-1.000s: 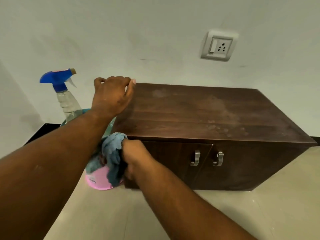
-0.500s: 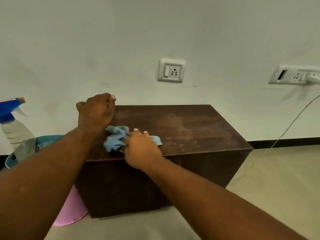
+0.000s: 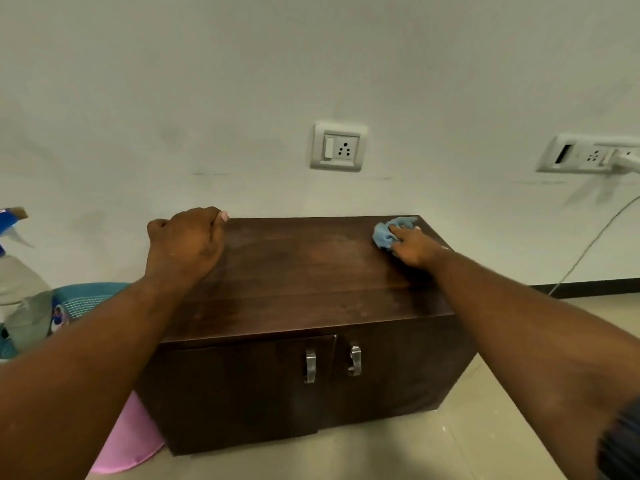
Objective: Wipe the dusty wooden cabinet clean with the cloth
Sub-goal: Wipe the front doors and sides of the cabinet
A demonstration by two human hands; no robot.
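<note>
Nearest, below and between the two grips, the wooden cabinet (image 3: 311,271) shows its front doors with two metal handles (image 3: 310,365); no cloth is on that face. On the top, the left grip (image 3: 187,244) rests at the rear left corner with fingers curled in, holding nothing that can be seen; it appears to steady the body. The right grip (image 3: 414,245) lies at the far right corner, its fingers fairly straight and pressing the blue cloth (image 3: 388,233), which sits bunched under and just beyond the fingertips. Judgement: the step in hand is wiping the top, with the stroke at its right-hand limit. A pale haze between the grips suggests dust there, so the next move calls for a firm, flat pull toward the left grip, in overlapping lanes. Edges: the side edge is just beside the right grip and the wall (image 3: 450,81) just beyond it; open room lies leftward and toward the front edge. Left of the left grip stand a spray bottle (image 3: 20,289) and a teal basket (image 3: 86,299). Beyond the right grip a cable (image 3: 588,244) hangs, apart from the cabinet.
</note>
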